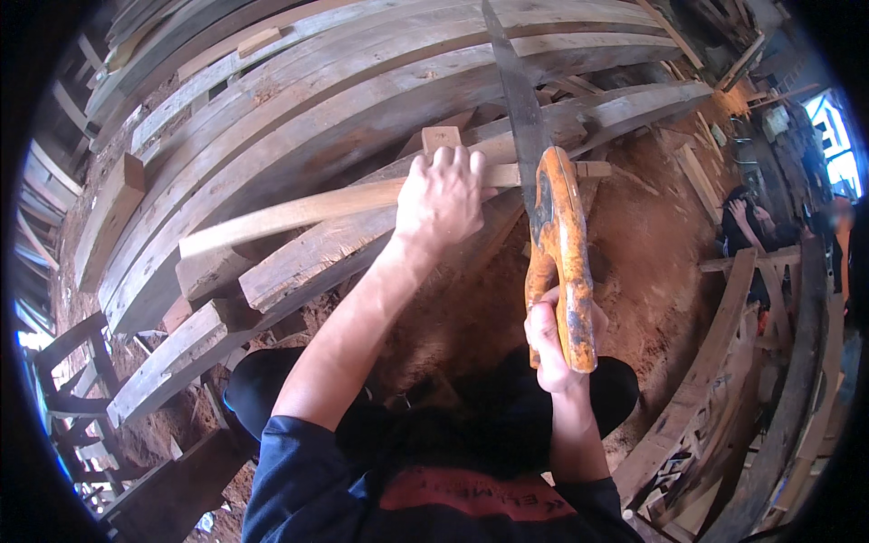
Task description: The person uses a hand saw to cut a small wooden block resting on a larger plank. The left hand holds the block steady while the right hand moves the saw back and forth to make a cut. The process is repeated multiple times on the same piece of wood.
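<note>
My right hand [557, 344] is wrapped round the worn orange handle of a hand saw [520, 113], whose dark blade points away from me. The blade crosses a pale wooden strip [308, 208] near its right end; whether its teeth have cut in cannot be seen. Closed over that strip, just left of the blade, my left hand [439, 199] presses it down on thicker timbers. A small wood block [441, 138] shows just beyond my left knuckles.
Long weathered beams [362, 90] lie stacked beyond my hands. Squared timber ends [186, 357] jut out at the left. Reddish dirt ground [634, 262] lies to the right, with more planks [697, 398]. Other people [756, 217] are at the far right.
</note>
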Motion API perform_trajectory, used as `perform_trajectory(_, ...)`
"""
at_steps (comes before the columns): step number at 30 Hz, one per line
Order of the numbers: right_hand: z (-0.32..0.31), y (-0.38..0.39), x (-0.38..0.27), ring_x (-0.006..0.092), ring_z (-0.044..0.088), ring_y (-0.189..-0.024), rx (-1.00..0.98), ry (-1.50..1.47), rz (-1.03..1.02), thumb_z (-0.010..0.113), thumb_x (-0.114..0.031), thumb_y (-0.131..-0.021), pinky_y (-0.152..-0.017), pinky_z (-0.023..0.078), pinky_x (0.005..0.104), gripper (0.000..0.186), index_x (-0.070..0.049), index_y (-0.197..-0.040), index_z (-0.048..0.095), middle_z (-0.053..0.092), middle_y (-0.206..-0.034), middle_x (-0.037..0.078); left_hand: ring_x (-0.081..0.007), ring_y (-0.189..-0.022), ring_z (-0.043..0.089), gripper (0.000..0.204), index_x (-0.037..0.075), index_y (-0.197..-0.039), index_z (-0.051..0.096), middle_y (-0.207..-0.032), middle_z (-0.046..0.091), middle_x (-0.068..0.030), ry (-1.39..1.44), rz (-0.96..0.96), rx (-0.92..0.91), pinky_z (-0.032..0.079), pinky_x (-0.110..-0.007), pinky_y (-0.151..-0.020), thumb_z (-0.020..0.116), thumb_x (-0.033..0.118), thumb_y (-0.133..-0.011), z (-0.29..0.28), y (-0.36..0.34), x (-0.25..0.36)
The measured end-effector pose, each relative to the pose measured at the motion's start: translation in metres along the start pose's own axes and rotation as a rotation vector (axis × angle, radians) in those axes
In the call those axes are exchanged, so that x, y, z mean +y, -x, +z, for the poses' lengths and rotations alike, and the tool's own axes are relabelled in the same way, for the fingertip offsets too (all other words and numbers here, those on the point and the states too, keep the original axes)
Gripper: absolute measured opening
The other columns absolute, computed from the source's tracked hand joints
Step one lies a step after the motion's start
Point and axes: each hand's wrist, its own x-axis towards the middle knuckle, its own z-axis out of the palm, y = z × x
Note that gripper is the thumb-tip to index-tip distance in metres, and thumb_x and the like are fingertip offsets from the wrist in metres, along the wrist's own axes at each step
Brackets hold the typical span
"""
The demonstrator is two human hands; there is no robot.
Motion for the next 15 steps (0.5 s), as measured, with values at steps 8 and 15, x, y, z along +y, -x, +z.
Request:
perform_trajectory(8,-0.009,0.016,0.008,0.013,0.051,-0.053,-0.023,-0.012,0.168,0.068,-0.019,-0.088,-0.051,0.04,0.0298,0.02,-0.004,-0.079,0.057,0.054,-0.062,0.003,-0.0278,-0.085,0.065,0.037,0.001,-0.094,0.056,-0.086,0.063,-0.0141,-0.037,-0.068,0.007,0.054,-0.04,-0.073,0.057,0.039,-0.092,0.003,-0.002,0.003)
perform_trajectory(15,0.0,-0.015,0.011,0.0111,0.051,-0.055,0.012,-0.13,0.236,0.069,-0.016,-0.088,-0.052,0.041,0.0284,0.019,-0.005,-0.079,0.057,0.054,-0.062,0.002,-0.0302,-0.087,0.065,0.041,-0.001,-0.096,0.057,-0.088,0.063,-0.0158,0.016,-0.044,-0.017,0.054,-0.041,-0.072,0.057,0.04,-0.092,0.005,-0.002,0.006)
